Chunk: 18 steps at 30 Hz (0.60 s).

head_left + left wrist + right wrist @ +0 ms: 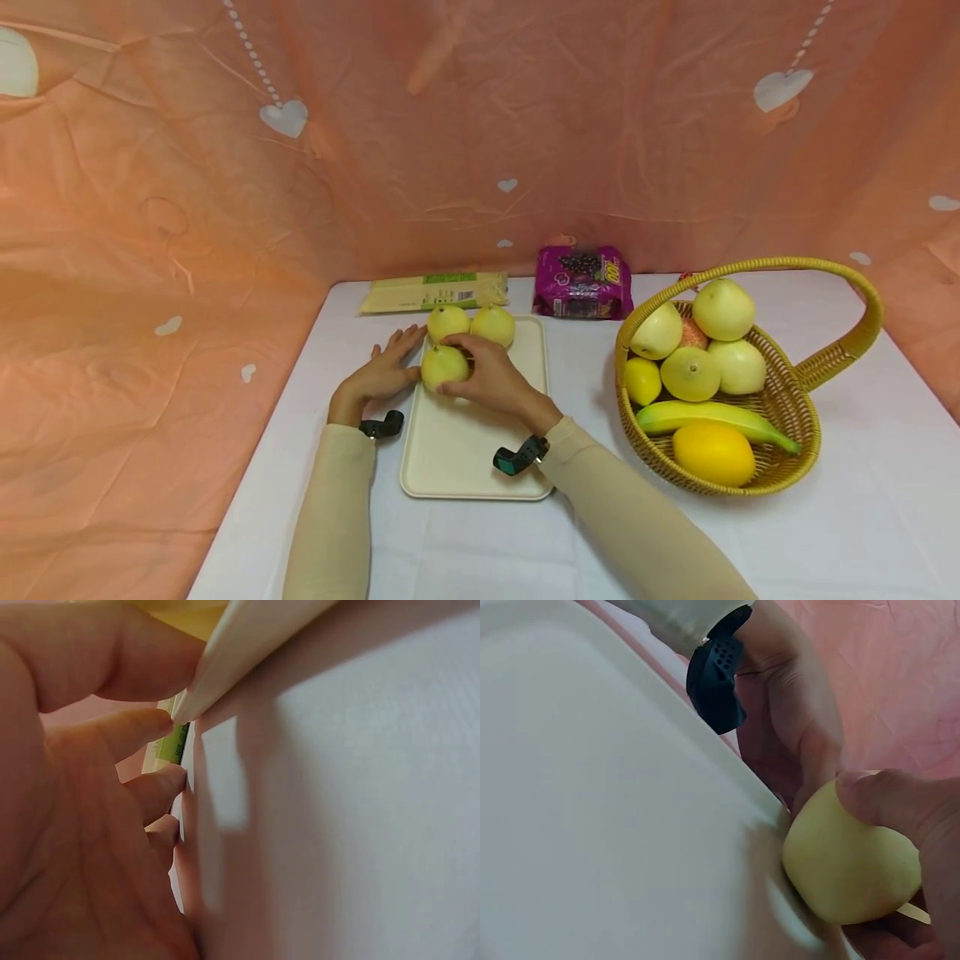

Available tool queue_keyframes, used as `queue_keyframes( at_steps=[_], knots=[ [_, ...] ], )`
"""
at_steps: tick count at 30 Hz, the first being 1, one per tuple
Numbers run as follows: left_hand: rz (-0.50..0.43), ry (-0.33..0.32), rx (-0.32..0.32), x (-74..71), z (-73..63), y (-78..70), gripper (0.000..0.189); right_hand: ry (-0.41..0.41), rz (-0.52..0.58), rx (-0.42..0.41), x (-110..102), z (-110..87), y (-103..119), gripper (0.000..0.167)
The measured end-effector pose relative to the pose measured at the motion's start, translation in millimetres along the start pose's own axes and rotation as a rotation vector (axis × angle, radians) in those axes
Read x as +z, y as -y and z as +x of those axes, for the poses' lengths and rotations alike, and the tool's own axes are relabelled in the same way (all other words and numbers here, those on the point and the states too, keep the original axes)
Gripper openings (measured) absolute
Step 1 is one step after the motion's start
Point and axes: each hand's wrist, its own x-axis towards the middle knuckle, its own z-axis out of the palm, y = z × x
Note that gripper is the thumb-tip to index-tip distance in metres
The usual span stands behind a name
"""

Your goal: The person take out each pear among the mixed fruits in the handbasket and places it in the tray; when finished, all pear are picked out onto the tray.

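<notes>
One pear (442, 371) in right hand (497, 377); left hand (384, 373) touching tray (457, 458).

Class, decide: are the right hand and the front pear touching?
Touching: the right wrist view shows the right hand gripping the front pear, thumb against its skin.

The tray (450, 458) admits passage at near left. Pears (492, 326) obstruct its far left; rightward, a basket handle (795, 263) arches.

The right hand (496, 377) hides part of its pear (441, 367), lettering (450, 278) on the beige packet (397, 297) illegibly small
</notes>
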Motion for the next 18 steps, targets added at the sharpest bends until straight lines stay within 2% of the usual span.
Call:
queue_keyframes(
  at_steps=[7,11,15,18],
  knots=[
    [-0.008,0.010,-0.004,0.4,2.6,-1.9,0.083,-0.021,-0.019,0.030,1,0.9,-1,0.069],
    [-0.009,0.013,-0.012,0.5,3.5,-1.5,0.083,-0.026,-0.067,0.027,0,-0.2,0,0.071],
    [-0.011,0.014,-0.020,0.2,2.6,-0.5,0.083,-0.041,-0.123,0.008,-6,-5.8,7,0.072],
    [-0.013,0.013,-0.031,-0.3,1.8,0.2,0.083,-0.051,-0.111,-0.007,-14,-14.5,15,0.073]
  ],
)
